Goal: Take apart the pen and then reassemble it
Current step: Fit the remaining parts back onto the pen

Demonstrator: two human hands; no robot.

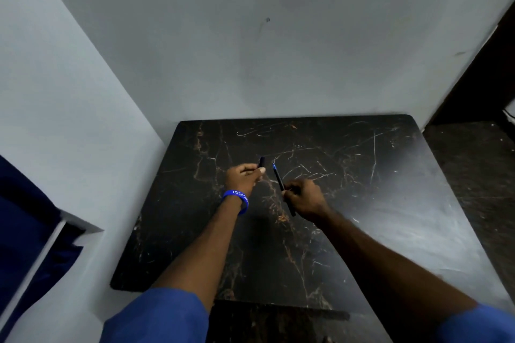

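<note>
Above the middle of the dark marbled table, nearer its back edge than its front, the pen is in two pieces, one in each hand. The left hand is closed in a pinch on the cap, a short dark piece that stands nearly upright out of the fingertips. The right hand is clamped around the pen body, whose long axis runs from the lower right, where its back end pokes out below the fist, up and to the left, ending in a blue tip. That tip points toward the cap and sits just beside it, to its right, with a small gap between; the two pieces do not touch. Whether the cap's open end faces the tip cannot be told. Nothing rests on the table. A blue wristband circles the left wrist.
</note>
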